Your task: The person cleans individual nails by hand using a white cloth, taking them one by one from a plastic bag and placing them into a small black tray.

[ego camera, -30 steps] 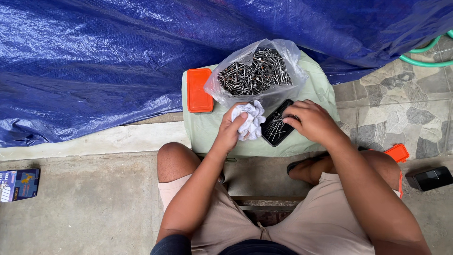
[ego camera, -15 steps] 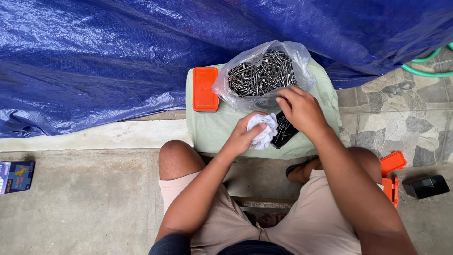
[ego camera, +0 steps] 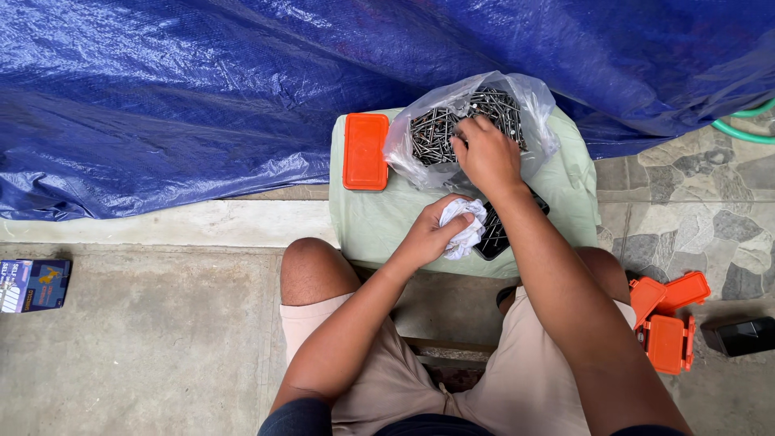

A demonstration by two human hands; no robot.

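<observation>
My left hand (ego camera: 433, 234) is closed around a crumpled white cloth (ego camera: 468, 230) near the front of a pale green stool (ego camera: 379, 226). My right hand (ego camera: 484, 153) reaches into a clear plastic bag (ego camera: 537, 109) full of dark metal nails (ego camera: 432, 133), fingers curled among them; whether it grips any is hidden. A flat black tray of nails (ego camera: 494, 236) lies under my right wrist, mostly covered. An orange lid (ego camera: 365, 151) rests on the stool's left side.
A blue tarp (ego camera: 202, 105) hangs behind the stool. Open orange cases (ego camera: 670, 319) and a black box (ego camera: 749, 335) lie on the ground at right, a small printed box (ego camera: 34, 284) at far left, a green hose (ego camera: 743, 129) at upper right.
My right hand has moved from the black tray up into the bag of nails. My left hand with the cloth has shifted slightly toward the tray.
</observation>
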